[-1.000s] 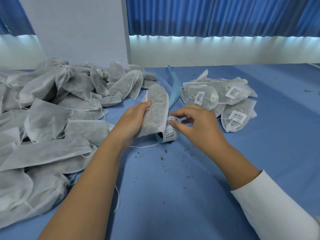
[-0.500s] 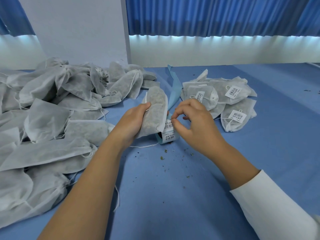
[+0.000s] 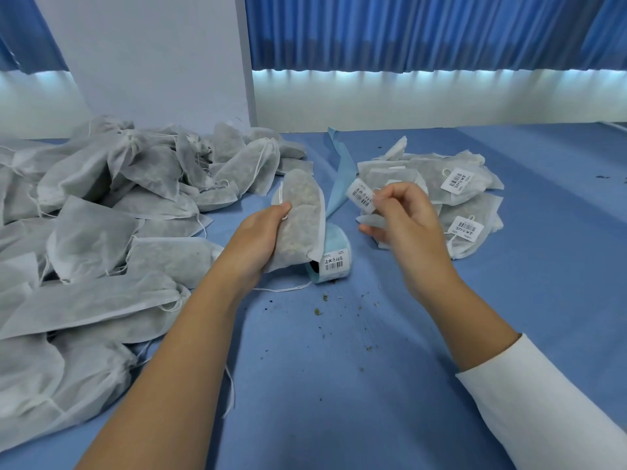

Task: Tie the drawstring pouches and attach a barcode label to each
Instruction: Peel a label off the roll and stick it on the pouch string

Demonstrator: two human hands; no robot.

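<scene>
The labelling step is in hand. The left hand (image 3: 258, 235) grips one filled drawstring pouch (image 3: 300, 212) near the middle of the worktop (image 3: 339, 385), fingers wrapped behind it and the thumb across its near face, holding it tilted up off the surface. The right hand (image 3: 405, 218) is raised just to the right of the pouch and apart from it. Its thumb and forefinger pinch a single barcode label (image 3: 360, 195) by one edge, the rest of the label standing free to the left. The label roll (image 3: 331, 261) lies on the worktop just below the held pouch, its blue backing strip (image 3: 340, 171) trailing away to the far side. A loose drawstring (image 3: 288, 288) runs along the worktop under the left wrist; whether the pouch's mouth is tied cannot be told from here.

A heap of unlabelled pouches (image 3: 101, 215) fills the left side. A smaller pile of labelled pouches (image 3: 451, 188) sits at the far right.

The next move probably calls for bringing the label across to the pouch or its string. It would have to be laid flat and pressed down without creasing while the left hand steadies the soft fabric.
</scene>
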